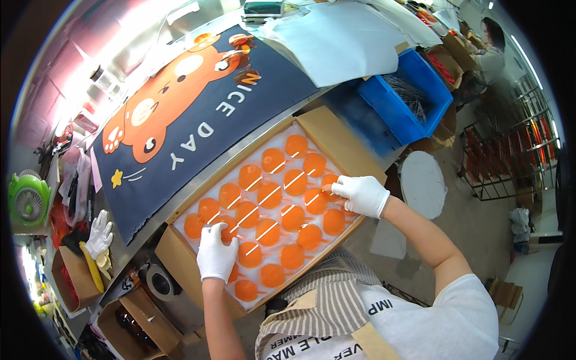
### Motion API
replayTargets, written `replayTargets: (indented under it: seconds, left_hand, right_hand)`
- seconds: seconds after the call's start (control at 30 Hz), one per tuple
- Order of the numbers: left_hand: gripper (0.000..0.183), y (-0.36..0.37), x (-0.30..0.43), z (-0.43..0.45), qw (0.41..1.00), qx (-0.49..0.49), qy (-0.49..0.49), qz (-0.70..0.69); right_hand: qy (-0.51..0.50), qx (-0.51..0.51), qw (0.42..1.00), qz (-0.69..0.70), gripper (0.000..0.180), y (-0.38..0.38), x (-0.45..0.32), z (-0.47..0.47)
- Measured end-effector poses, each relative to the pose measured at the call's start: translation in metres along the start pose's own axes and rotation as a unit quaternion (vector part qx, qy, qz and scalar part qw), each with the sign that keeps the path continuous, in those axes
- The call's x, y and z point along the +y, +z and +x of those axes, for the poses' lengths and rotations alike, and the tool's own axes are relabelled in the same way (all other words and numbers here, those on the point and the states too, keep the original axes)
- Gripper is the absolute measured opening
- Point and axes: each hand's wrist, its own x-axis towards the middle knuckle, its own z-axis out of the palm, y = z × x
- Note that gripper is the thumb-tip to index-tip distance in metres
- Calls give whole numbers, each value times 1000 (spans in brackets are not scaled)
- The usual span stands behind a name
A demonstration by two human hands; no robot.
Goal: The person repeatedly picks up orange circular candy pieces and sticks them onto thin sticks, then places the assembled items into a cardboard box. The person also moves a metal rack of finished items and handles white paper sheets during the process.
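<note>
A cardboard box [229, 168] with its flaps folded out lies before me, tilted in view. Inside, rows of glossy orange lens-like discs [270, 195], each with a short tab, rest on a white translucent sheet [285, 139]. My left hand [217, 252], in a white glove, is over the box's left part, thumb and fingers apart around the edge of one disc. At the right side of the layer, my white-gloved right hand [363, 194] has its fingertips on another disc [330, 181]; whether it grips that disc is hidden.
Behind the box, a dark bear-print mat [202, 117] covers the metal table, with loose orange and brown lenses [243, 58] on it. A blue bin [405, 96] of thin clear pieces stands right. White gloves [100, 234] and a green fan [29, 198] are left. A person [490, 58] is at far right.
</note>
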Motion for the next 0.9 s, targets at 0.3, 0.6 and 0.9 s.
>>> replayTargets:
  seconds: [0.3,0.6,0.9]
  left_hand:
    - [36,2,1,-6,997,67,29,-36]
    - [28,13,29,-32,972,147,-16,-185]
    - [25,20,38,-47,969,194,-28,-151]
  right_hand:
    - [-38,-20,999,-31,19,-11,18,33]
    - [69,322,931,-160,22,-82,151,157]
    - [-44,384,912,-137,13,-74,179,157]
